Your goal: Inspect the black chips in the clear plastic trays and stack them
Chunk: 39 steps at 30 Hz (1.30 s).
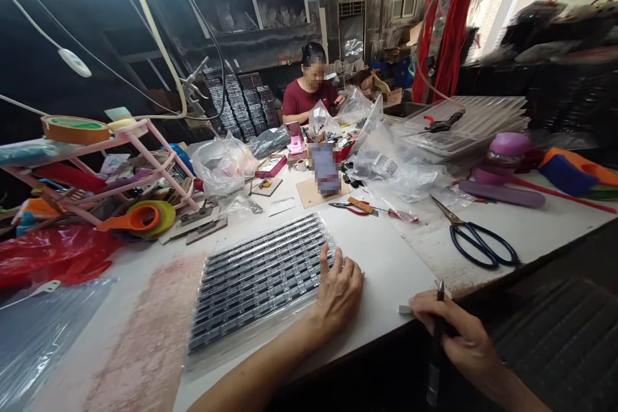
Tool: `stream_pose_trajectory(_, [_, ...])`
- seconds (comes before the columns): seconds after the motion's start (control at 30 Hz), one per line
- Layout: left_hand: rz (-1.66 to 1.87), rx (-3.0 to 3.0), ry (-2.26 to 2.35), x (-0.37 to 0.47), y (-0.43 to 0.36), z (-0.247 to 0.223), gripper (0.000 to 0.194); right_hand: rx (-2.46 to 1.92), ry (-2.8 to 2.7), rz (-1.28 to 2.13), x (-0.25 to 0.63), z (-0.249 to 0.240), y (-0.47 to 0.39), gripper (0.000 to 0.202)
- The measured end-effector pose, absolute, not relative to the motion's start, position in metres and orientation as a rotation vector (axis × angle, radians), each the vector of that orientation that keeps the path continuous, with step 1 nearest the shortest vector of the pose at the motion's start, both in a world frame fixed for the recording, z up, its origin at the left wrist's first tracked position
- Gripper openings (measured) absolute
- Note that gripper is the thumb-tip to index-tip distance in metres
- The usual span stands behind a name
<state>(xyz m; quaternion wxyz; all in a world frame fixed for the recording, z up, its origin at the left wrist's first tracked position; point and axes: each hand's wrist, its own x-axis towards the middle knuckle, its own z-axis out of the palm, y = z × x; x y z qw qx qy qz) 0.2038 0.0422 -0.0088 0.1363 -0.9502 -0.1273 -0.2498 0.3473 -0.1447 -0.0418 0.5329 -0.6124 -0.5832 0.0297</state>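
A flat clear-plastic pack of dark strips [261, 277] lies at a slant on the white table. My left hand [340, 283] rests palm down at its right edge, fingers curled. A small greyish tip pokes out beside that hand's index finger; what it belongs to is hidden. Off the table's front edge, my right hand [458, 335] grips a black pen [436, 341], its point upward. At the fingertips of this hand shows a small pale grey piece [404, 309]; whether it is pinched or only touched I cannot tell.
Blue-handled scissors [477, 241] lie at the right, near red-handled pliers [350, 208]. A pink rack [145, 141] with tape and tools stands left. Behind are plastic bags [224, 164] and stacked clear trays [470, 125]. Across the table sits a person [299, 96] in dark red.
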Motion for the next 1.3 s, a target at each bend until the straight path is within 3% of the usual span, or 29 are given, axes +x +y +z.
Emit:
stream_pose_trajectory(0.13, [-0.821,-2.868,-0.382,0.198,0.053,-0.001,0.014,-1.608,-1.082,0.17,0.352,-0.02,-0.122,0.007])
stream_pose_trajectory(0.27, [-0.839,-2.963,-0.301,0.191,0.067,0.013,0.017,-1.605,-1.18,0.328,0.357,0.003,-0.076,0.01])
stream_pose_trajectory(0.43, [-0.735,-3.112,-0.1,0.189,0.071,0.018,0.018,-1.676,-1.262,0.368,0.357,-0.002,-0.039,0.007])
stream_pose_trajectory(0.6, [-0.38,-3.157,-0.052,0.189,0.064,0.012,0.037,-1.753,-1.203,0.262,0.362,-0.009,-0.038,0.008])
stream_pose_trajectory(0.9, [-0.336,-3.095,-0.14,0.189,0.068,0.005,0.052,-1.651,-1.135,0.346,0.388,-0.006,-0.056,0.031])
stream_pose_trajectory(1.3, [-0.23,-3.028,-0.138,0.188,0.064,0.007,0.062,-1.618,-1.486,0.209,0.374,-0.011,-0.055,0.023])
